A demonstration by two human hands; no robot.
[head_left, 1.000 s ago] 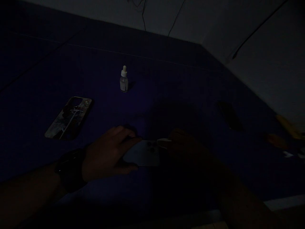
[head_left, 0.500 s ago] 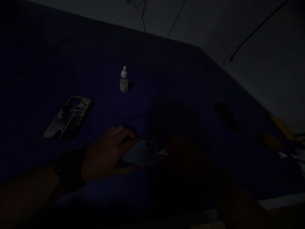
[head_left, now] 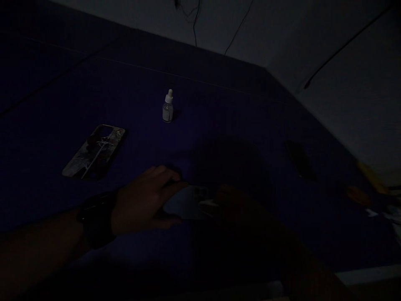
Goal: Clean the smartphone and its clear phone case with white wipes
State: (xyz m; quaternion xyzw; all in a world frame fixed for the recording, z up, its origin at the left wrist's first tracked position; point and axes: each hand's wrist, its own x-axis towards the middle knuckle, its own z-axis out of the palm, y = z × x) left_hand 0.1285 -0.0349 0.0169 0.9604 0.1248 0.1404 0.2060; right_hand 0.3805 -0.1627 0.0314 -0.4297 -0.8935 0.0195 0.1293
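A smartphone (head_left: 184,203) lies back up on the dark blue surface, its camera block toward the right. My left hand (head_left: 142,201), with a black watch on the wrist, is closed on the phone, thumb and fingers along its opposite long edges. In deep shadow on the right, my right hand (head_left: 233,202) is closed on a small white pointed piece (head_left: 207,205), whose kind I cannot make out. The white piece overlaps the phone's back just below the cameras. Darkness hides most of the right fingers.
A patterned phone case (head_left: 94,155) lies at the left. A dropper bottle (head_left: 168,110) stands upright farther back. To the right lies a dark, flat, phone-like object (head_left: 300,159). Yellow (head_left: 372,177) and orange (head_left: 359,195) items sit near the right wall; cables hang along the walls.
My right hand has brought the white piece leftward, from the phone's end onto its back. My left hand keeps its grip. The whole view has shifted slightly.
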